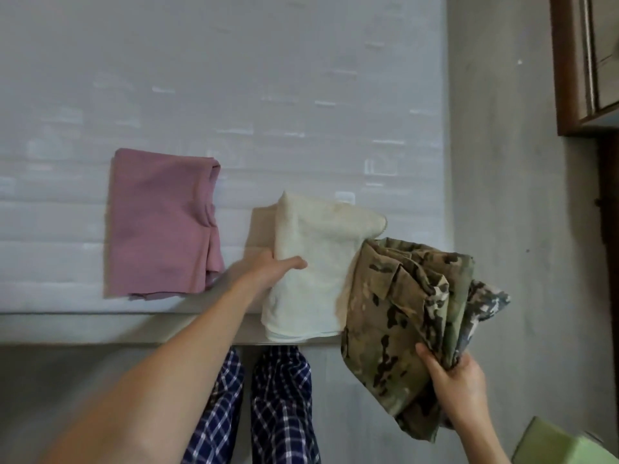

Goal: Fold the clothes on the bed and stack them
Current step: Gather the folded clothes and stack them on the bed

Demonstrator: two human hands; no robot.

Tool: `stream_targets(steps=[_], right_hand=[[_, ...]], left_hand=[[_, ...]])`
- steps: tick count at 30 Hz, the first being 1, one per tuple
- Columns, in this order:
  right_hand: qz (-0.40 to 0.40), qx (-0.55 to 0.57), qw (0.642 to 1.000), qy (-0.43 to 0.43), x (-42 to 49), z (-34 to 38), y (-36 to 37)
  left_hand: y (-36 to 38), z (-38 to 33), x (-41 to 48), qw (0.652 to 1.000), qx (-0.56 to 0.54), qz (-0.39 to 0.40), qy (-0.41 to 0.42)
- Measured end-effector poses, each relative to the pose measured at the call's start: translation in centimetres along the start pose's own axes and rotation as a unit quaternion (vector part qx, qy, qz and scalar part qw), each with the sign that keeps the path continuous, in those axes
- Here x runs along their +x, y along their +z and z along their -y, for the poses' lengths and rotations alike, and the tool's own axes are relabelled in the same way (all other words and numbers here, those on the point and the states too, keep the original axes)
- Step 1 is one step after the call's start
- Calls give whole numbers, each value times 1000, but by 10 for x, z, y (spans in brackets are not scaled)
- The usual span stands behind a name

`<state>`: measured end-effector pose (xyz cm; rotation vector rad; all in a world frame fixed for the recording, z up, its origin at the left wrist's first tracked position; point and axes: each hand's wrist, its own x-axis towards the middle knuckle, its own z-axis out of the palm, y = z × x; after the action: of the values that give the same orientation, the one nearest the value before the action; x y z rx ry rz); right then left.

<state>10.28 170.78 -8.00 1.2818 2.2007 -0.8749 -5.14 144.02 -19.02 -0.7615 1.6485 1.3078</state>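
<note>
Bedding in pale grey-white covers the bed (234,78), whose near edge runs straight across the lower middle of the view, with a grey floor (502,195) to the right of the mattress's right edge.

A folded pink garment (160,226) lies flat on the bed at the left, its near hem just short of the bed's front edge and its right side showing stacked fold layers. A strip of bare bedding separates it from a folded cream towel (318,262), which sits to its right and overhangs the front edge of the bed a little.

The left hand (271,266) grips the cream towel at its left edge, thumb on top and fingers tucked beneath. The right hand (459,386) is closed on a bunched camouflage garment (402,313), pinching its gathered folds at the lower right; the cloth hangs off the bed's front right corner, its upper part touching or overlapping the towel's right side, though whether it rests on the mattress is hard to tell.

Most of the bed beyond and left of the pink garment is open surface. The person's legs in blue checked trousers (278,406) stand close against the front edge. A dark wooden cabinet (589,61) fills the upper right corner, and a pale green object (556,443) shows at the lower right.
</note>
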Motion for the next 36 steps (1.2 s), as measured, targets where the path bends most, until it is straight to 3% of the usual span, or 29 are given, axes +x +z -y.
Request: stream_targets(steps=[4,11,17,23,26,31,33,36], right_hand=[[23,-21,1000,-1,-6,23,-8],[81,-10,994,-66,-36,95,12],[107,-35,987,-119,-42,140,73],[66,-69,985,-143,-42,162,112],[54,-78,988,-123,-43,164,110],[47,-106,989,-92,-46,172,116],[42,-119,988,-93,-46,177,120],[39,-124,988,-89,-46,180,125]], left_hand=[[-11,-8,-42,997,-73,8,16],[-165,-18,-124,984,-165,38,53],[-254,-21,-83,988,-156,-6,6],[-262,6,-2,975,-144,-168,-12],[-265,22,1,968,-178,-177,-11],[-272,32,5,965,-88,-240,59],[-272,31,8,962,-109,-239,74],[-275,35,7,971,-172,-165,33]])
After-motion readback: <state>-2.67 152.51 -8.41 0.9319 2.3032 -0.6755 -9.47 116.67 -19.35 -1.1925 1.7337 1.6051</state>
